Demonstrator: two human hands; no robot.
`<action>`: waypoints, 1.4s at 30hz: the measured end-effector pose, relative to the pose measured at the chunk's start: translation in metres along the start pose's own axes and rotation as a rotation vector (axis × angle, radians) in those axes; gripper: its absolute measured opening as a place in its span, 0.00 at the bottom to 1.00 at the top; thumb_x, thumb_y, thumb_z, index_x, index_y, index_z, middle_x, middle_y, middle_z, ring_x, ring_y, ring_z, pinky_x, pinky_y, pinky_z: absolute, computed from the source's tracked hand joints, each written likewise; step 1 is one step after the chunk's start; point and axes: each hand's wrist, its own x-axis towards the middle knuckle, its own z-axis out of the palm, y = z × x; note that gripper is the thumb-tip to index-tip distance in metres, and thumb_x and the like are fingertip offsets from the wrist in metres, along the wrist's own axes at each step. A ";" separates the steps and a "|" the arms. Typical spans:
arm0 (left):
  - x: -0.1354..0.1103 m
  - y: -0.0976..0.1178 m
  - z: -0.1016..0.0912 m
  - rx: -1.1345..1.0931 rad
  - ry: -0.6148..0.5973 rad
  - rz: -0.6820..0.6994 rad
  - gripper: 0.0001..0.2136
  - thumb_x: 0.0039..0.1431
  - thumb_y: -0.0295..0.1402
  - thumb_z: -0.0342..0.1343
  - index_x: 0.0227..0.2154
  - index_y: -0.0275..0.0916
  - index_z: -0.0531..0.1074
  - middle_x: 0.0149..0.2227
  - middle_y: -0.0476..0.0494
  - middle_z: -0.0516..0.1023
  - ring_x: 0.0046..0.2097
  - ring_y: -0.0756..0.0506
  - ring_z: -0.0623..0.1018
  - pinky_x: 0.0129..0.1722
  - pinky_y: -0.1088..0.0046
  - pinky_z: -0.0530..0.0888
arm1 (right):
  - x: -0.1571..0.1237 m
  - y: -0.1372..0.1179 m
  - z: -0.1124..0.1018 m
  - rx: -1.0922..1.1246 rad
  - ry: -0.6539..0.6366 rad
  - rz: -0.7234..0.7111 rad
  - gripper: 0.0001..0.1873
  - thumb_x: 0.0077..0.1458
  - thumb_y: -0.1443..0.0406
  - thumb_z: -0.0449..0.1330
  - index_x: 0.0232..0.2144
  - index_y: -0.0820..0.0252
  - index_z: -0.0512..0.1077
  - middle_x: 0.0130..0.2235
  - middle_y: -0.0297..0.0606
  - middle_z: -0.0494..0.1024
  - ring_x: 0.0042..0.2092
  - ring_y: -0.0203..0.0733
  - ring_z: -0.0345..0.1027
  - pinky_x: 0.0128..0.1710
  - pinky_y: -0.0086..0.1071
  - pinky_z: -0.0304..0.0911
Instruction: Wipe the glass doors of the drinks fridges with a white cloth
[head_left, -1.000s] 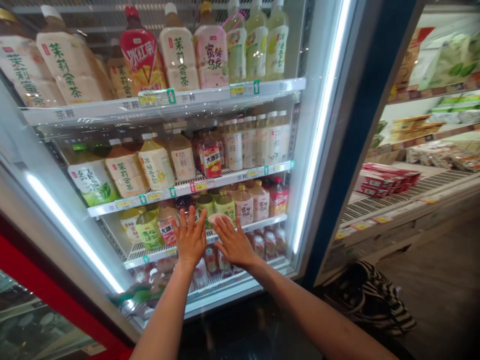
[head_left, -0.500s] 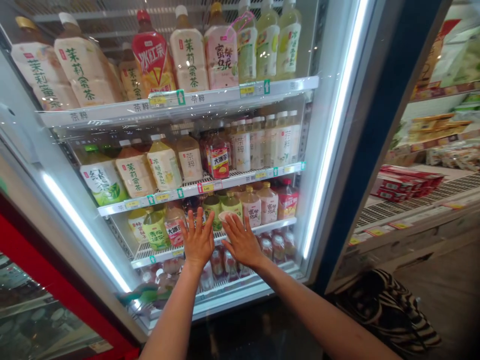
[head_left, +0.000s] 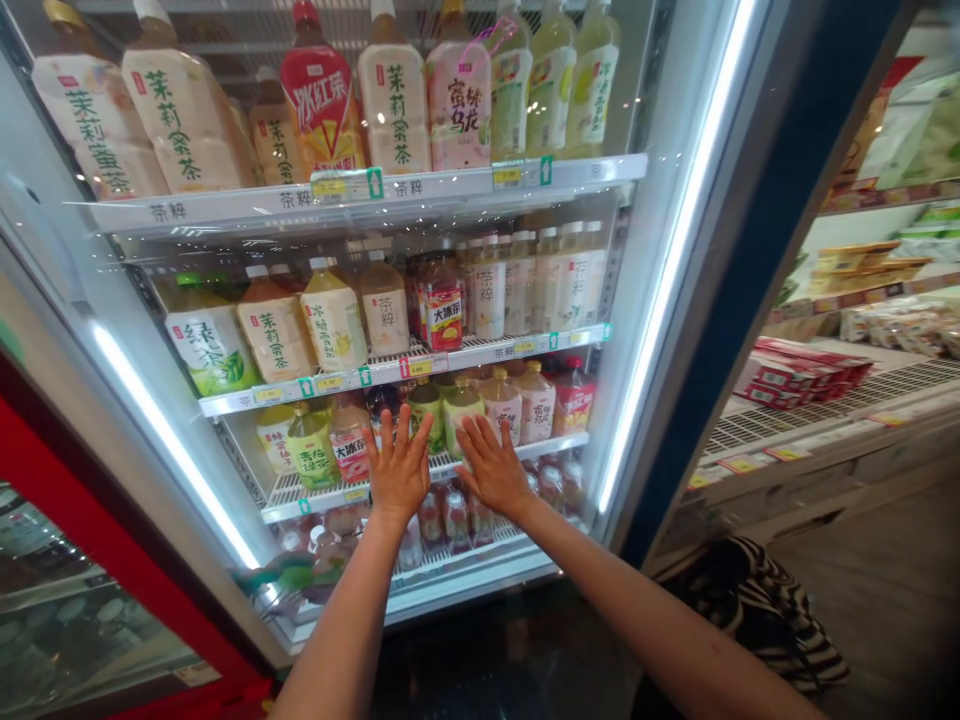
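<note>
Both arms stretch forward to the glass door [head_left: 480, 595] of a lit drinks fridge. My left hand [head_left: 400, 470] is open, its fingers spread upward in front of the third shelf of bottles. Beside it, my right hand [head_left: 495, 472] is open too, palm toward the glass and fingers apart. Both palms seem to lie against the pane, though contact is hard to tell. Whatever may be under the right palm is hidden. Behind the glass near the fingertips are a green tea bottle [head_left: 462, 405] and a pink-labelled bottle [head_left: 352, 440]. A pink scribble-like mark [head_left: 495, 38] shows high up.
Shelves hold several rows of bottled tea, including a red-labelled bottle [head_left: 322, 100]. A red-framed cabinet [head_left: 150, 590] adjoins at left. On the right, a shop shelf [head_left: 795, 405] carries red packets [head_left: 802, 372]. Black-and-white striped fabric [head_left: 780, 615] lies low at right.
My right hand has shifted slightly down and right over the glass; a pale patch at its fingertips no longer shows. My left hand has barely moved. The view has tilted slightly.
</note>
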 end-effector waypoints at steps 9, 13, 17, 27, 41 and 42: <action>-0.001 0.000 0.001 -0.023 -0.024 -0.013 0.36 0.65 0.31 0.55 0.72 0.54 0.46 0.75 0.49 0.41 0.76 0.41 0.37 0.75 0.45 0.35 | 0.002 0.027 -0.004 -0.035 -0.031 0.142 0.47 0.70 0.56 0.49 0.74 0.61 0.21 0.76 0.50 0.30 0.77 0.57 0.25 0.72 0.68 0.34; -0.001 0.000 0.001 -0.029 -0.017 -0.012 0.36 0.66 0.32 0.55 0.72 0.54 0.47 0.75 0.49 0.39 0.76 0.41 0.36 0.74 0.46 0.34 | -0.027 0.025 -0.003 -0.041 -0.018 0.095 0.47 0.69 0.56 0.49 0.74 0.58 0.22 0.77 0.47 0.31 0.77 0.54 0.26 0.73 0.65 0.38; -0.001 0.000 0.002 -0.034 -0.022 -0.013 0.36 0.66 0.32 0.56 0.72 0.54 0.46 0.76 0.49 0.38 0.76 0.41 0.35 0.74 0.46 0.33 | 0.027 0.064 -0.007 -0.064 0.029 0.202 0.47 0.70 0.54 0.48 0.73 0.63 0.21 0.76 0.49 0.22 0.76 0.58 0.17 0.71 0.70 0.29; -0.002 0.001 0.001 -0.046 -0.038 -0.032 0.37 0.65 0.30 0.55 0.72 0.55 0.46 0.75 0.48 0.41 0.76 0.41 0.38 0.74 0.44 0.36 | -0.023 0.011 0.003 -0.012 0.001 0.083 0.49 0.68 0.57 0.52 0.74 0.58 0.22 0.76 0.48 0.28 0.77 0.57 0.26 0.71 0.67 0.40; -0.002 0.002 -0.001 -0.050 -0.044 -0.029 0.37 0.65 0.31 0.55 0.72 0.54 0.46 0.75 0.48 0.40 0.76 0.41 0.37 0.74 0.45 0.34 | -0.014 -0.021 0.012 -0.013 0.020 0.070 0.47 0.69 0.55 0.50 0.74 0.60 0.24 0.77 0.48 0.31 0.77 0.54 0.25 0.73 0.64 0.38; -0.001 0.002 -0.001 -0.050 -0.044 -0.029 0.37 0.65 0.30 0.55 0.72 0.54 0.46 0.75 0.49 0.40 0.76 0.41 0.37 0.74 0.45 0.34 | -0.004 -0.017 0.011 -0.014 0.014 0.080 0.47 0.69 0.54 0.50 0.74 0.60 0.25 0.77 0.49 0.32 0.77 0.55 0.26 0.73 0.65 0.37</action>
